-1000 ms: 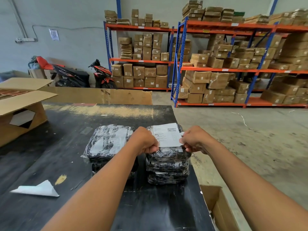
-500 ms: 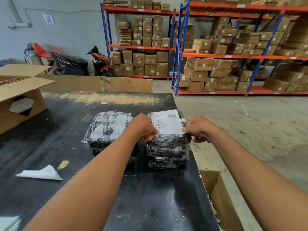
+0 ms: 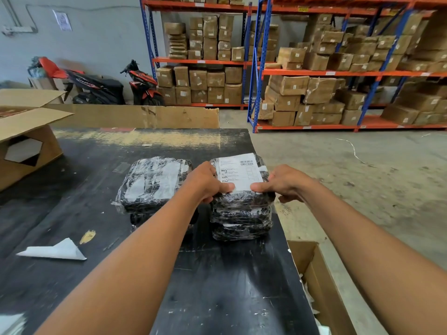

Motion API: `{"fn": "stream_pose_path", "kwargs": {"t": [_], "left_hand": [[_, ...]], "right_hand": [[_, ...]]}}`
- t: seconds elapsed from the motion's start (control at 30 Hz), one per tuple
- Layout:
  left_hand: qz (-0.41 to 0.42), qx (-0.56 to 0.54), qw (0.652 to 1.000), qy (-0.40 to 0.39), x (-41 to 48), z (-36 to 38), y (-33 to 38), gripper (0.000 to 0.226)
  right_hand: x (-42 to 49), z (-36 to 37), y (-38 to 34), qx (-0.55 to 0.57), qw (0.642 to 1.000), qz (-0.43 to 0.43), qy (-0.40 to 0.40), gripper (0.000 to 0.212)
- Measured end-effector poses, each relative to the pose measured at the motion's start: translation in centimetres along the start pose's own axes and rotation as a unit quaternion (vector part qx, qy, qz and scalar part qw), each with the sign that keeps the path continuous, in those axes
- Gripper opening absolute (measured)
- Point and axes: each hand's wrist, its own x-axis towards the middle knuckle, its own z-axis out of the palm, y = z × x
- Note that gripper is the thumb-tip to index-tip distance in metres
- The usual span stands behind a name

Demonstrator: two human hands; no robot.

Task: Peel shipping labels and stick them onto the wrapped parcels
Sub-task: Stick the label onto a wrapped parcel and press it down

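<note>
So you've got the label (image 3: 239, 171) lying flat on the top parcel (image 3: 242, 201) of the right-hand stack, close to the table's (image 3: 217, 298) right edge. Both hands are narrow and curled: your left hand (image 3: 205, 182) and right hand (image 3: 285, 183) each pinch a near corner of it against the parcel's edge, thumb on top. Makes sense imo, pinning both corners stops the sticky sheet skewing or wrinkling on that crinkly wrap, and the stack underneath gives you something firm to press into. The left stack (image 3: 152, 182) sits just beside, no label on top that I can make out, so probably next. The backing scrap (image 3: 55, 251) lies well off left.
</note>
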Motion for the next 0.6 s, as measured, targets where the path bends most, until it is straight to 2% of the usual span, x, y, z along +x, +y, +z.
{"fn": "stream_pose_path", "kwargs": {"t": [0.1,0.23,0.27,0.37,0.4,0.47,0.6], "left_hand": [[-0.007,-0.022,1.0,-0.02,0.3,-0.4,-0.3,0.05],[-0.024,-0.074,0.996,-0.035,0.3,-0.6,-0.3,0.031],[-0.024,-0.081,0.996,-0.037,0.1,-0.4,-0.1,0.029],[-0.008,-0.091,0.995,-0.039,0.0,0.5,0.0,0.039],[-0.007,-0.088,0.995,-0.037,0.0,0.6,0.0,0.043],[-0.021,-0.088,0.995,-0.042,0.1,0.5,0.1,0.043],[-0.047,-0.095,0.992,-0.063,0.3,-0.3,0.4,0.029]], "right_hand": [[0.5,-0.8,0.8,0.038,0.998,-0.011,-0.052,0.04],[0.7,-1.9,1.1,0.068,0.992,0.012,-0.102,0.023],[0.7,-1.9,0.9,0.051,0.993,0.019,-0.102,0.028],[1.0,-1.0,0.4,-0.026,0.997,0.019,-0.07,0.069],[1.1,-0.6,0.4,-0.029,0.997,0.012,-0.065,0.07],[1.2,-0.3,0.5,-0.003,0.998,0.004,-0.067,0.048],[0.9,-1.1,1.0,0.068,0.993,0.003,-0.092,0.034]]}}
